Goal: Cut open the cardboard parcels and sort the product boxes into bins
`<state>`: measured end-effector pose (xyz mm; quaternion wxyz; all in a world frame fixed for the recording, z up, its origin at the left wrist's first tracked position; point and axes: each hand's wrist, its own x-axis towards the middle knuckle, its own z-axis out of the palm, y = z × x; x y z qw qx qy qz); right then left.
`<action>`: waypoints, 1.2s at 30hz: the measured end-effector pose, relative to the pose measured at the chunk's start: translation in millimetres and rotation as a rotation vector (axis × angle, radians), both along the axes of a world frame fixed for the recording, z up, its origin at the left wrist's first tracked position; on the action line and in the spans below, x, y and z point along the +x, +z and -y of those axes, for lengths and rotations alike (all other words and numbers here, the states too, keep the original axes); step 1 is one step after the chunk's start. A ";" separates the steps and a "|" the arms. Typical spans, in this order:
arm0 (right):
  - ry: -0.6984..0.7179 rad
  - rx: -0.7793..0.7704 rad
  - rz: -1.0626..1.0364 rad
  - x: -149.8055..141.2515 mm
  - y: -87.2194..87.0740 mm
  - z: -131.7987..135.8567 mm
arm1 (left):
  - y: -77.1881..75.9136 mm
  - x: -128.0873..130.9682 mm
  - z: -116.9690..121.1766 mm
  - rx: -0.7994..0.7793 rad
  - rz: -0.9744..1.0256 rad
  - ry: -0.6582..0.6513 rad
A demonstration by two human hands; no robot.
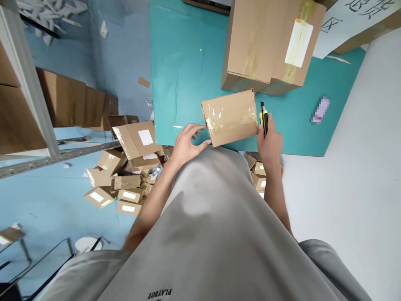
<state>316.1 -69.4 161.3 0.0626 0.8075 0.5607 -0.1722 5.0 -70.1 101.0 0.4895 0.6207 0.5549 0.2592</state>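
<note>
A small taped cardboard box (233, 119) lies on the green table at its near edge, just in front of my body. My left hand (187, 144) is beside the box's left end, fingers apart, with the index finger and thumb tips at its edge and lower corner. On the other side, my right hand (270, 140) is closed around a yellow and black utility knife (264, 119), its front end pointing away from me. That hand is close to the box's right end. Whether it touches the box, I cannot tell.
Larger taped cartons (260, 37) stand at the back of the green table (188, 67), with a handwritten sheet (354, 21) to their right. A pixelated item (320, 110) lies near the right edge. Discarded boxes (128, 182) are heaped on the floor at left, near a metal rack (31, 83).
</note>
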 end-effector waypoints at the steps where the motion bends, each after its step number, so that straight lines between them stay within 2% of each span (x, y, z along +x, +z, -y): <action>1: 0.018 -0.010 -0.017 2.0 -4.5 0.0 | -1.1 1.0 2.3 -0.020 0.009 0.000; 6: 0.056 -0.007 -0.073 -2.2 -11.3 3.2 | -12.7 6.3 3.5 -0.091 0.094 -0.026; 11: 0.033 -0.020 -0.118 -6.8 -16.1 8.8 | -29.3 11.1 -17.0 -0.170 0.144 0.014; 17: -0.010 -0.004 -0.120 1.0 -18.2 5.3 | -24.7 11.3 -40.6 -0.146 0.136 -0.114; 21: 0.004 -0.011 -0.110 3.1 -17.0 1.2 | -26.7 11.1 -39.2 -0.055 0.019 -0.112; 27: 0.016 -0.040 -0.080 -3.7 -14.9 0.8 | -36.6 8.6 -22.2 -0.156 0.048 -0.075; 30: 0.012 -0.038 -0.039 -9.3 -6.7 2.0 | -30.9 9.4 -18.2 -0.156 0.082 -0.044; 36: 0.031 0.082 -0.062 -36.5 26.8 12.1 | -23.7 10.5 -22.7 -0.151 0.141 -0.045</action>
